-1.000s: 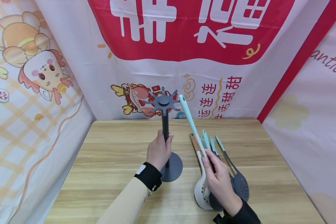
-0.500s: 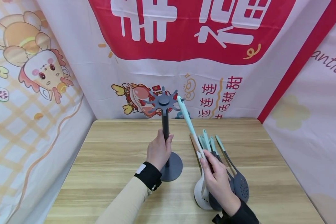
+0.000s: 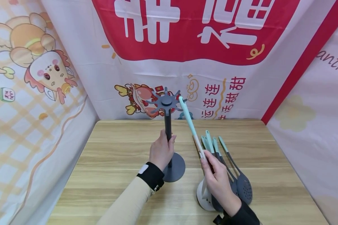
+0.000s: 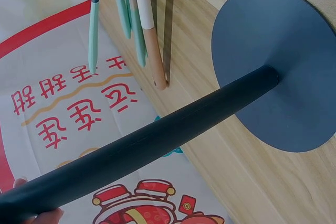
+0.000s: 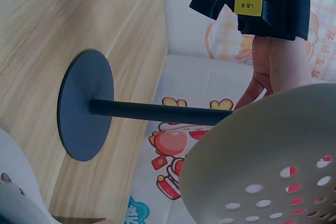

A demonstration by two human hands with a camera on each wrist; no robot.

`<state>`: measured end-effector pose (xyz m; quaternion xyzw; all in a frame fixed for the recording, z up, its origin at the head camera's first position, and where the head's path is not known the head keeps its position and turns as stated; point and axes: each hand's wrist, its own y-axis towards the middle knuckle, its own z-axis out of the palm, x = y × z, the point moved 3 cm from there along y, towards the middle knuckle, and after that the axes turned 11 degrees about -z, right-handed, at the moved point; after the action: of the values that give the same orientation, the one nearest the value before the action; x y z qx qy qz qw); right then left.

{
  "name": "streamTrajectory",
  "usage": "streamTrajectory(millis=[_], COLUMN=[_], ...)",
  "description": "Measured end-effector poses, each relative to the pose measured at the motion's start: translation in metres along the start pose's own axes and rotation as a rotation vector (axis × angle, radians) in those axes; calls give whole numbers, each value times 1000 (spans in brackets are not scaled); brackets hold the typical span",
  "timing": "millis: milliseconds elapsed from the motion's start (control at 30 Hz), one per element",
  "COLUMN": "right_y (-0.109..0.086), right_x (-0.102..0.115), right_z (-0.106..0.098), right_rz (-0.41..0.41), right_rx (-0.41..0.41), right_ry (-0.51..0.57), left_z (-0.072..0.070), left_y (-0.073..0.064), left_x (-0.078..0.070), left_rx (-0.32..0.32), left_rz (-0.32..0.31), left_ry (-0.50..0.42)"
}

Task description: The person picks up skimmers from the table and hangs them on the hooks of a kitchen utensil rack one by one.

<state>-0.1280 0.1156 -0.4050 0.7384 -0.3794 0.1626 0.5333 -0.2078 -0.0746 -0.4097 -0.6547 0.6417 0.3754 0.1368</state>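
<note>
My left hand (image 3: 160, 151) grips the upright post of a dark grey utensil stand (image 3: 168, 123) with a ring of hooks on top. Its round base (image 4: 278, 66) rests on the table. With my right hand (image 3: 220, 178) I hold a pale skimmer (image 3: 188, 118) by its shaft, mint handle end up. That end meets a right-hand hook of the stand; whether the hook passes through the handle's hole I cannot tell. The skimmer's perforated bowl (image 5: 262, 166) shows large in the right wrist view, mostly hidden by my hand in the head view.
Beside my right hand lie several utensils: a white skimmer (image 3: 202, 200) with a brown handle, a dark slotted turner (image 3: 244, 189), and others with mint handles (image 3: 209, 142). Printed cloth walls (image 3: 140, 68) stand behind and at both sides of the wooden table (image 3: 115, 156).
The skimmer's handle end has shifted slightly left, from beside the stand's hook onto it. My left hand keeps its grip on the post. The head view has turned a little.
</note>
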Motion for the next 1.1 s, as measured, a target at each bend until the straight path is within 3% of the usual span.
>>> streamTrajectory(millis=[433, 733, 1100], right_y=[3, 4, 9], right_x=[0, -7, -20], right_z=[6, 14, 32], right_rz=[-37, -13, 83], right_rx=[4, 57, 128], right_ry=[50, 52, 59], left_z=[1, -1, 0], left_y=[0, -1, -2], left_x=[-1, 0, 0], left_rx=[18, -3, -29], left_rz=[-22, 1, 30], left_ry=[0, -1, -4])
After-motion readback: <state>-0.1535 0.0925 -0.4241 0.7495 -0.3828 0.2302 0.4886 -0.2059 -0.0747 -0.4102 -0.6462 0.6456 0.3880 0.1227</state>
